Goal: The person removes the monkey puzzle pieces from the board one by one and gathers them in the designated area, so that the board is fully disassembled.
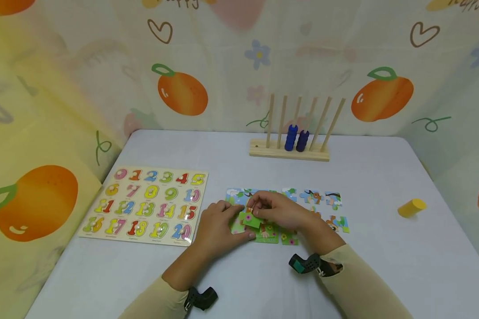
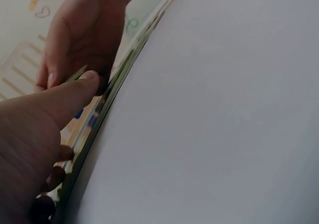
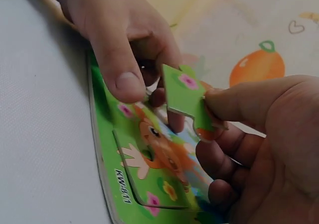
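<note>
My right hand pinches a green puzzle piece with a pink flower, tilted up over the jigsaw board. Thumb and fingertips hold it at one edge in the right wrist view. At the board's left side is my left hand, its thumb stretched out close to the piece and its fingers loosely bent along the board. A cartoon animal with a raised hand shows on the fitted part of the picture. Both hands cover much of the board in the head view.
Several loose puzzle pieces lie right of the board. On the left is a wooden number board. A peg rack with blue and purple rings stands at the back, and a yellow cylinder lies at the right.
</note>
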`<state>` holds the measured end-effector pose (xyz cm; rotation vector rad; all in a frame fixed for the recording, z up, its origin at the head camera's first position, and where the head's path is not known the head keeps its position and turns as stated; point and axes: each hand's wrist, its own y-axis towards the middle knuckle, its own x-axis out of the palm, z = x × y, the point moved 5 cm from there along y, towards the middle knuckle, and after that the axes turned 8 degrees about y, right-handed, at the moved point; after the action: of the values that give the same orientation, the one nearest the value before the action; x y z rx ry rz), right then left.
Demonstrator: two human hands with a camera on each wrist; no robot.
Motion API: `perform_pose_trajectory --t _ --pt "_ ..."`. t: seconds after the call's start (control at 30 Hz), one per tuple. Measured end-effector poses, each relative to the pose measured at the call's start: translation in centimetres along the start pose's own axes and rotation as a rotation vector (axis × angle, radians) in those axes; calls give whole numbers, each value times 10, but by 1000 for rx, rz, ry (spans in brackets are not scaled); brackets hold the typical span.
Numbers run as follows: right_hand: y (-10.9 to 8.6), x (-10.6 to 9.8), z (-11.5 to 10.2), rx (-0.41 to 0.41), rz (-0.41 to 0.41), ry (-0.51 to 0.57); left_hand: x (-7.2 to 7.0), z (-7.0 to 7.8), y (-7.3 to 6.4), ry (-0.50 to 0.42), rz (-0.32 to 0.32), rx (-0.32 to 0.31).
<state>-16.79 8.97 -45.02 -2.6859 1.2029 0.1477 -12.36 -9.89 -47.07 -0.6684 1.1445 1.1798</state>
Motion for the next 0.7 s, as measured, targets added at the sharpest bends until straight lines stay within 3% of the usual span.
perform_pose_trajectory --t 0.2,0.4,0.7 --pt "-15 -12 -7 -27 81 40 2 14 -2 42 17 -78" --pt "-45 -31 -8 -27 149 63 6 25 -4 -45 41 -19" --pt "-98 -53 1 59 252 63 7 27 -2 -49 43 1"
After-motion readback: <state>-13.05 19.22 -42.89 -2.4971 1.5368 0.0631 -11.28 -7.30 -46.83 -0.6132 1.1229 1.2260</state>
